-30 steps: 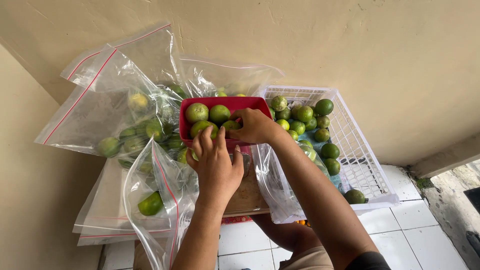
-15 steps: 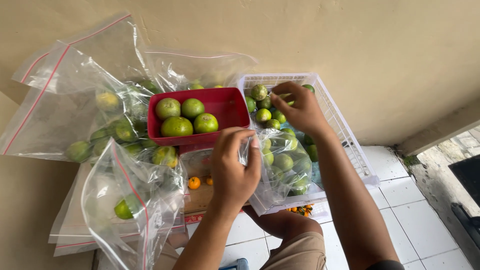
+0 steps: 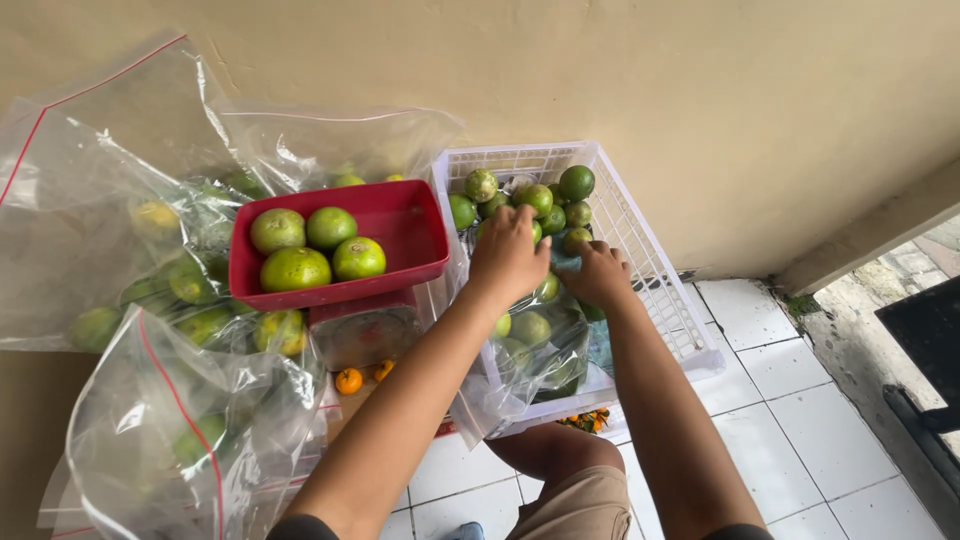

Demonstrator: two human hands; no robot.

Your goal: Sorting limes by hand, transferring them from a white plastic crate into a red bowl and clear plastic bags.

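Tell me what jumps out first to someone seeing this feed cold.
The red tray left of centre, holding four green citrus fruits, draws the eye first, ringed by big clear plastic bags of more fruit. To its right, the left hand and right hand reach into a white slatted basket of green fruit against the wall. Two small orange fruits lie below the tray.

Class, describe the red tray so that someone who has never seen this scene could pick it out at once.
Start at the white plastic crate standing against the beige wall, where both hands are reaching. Just beside it, among clear plastic bags of fruit, sits the red tray on a small scale. It is the only red container, and it holds four green citrus fruits.
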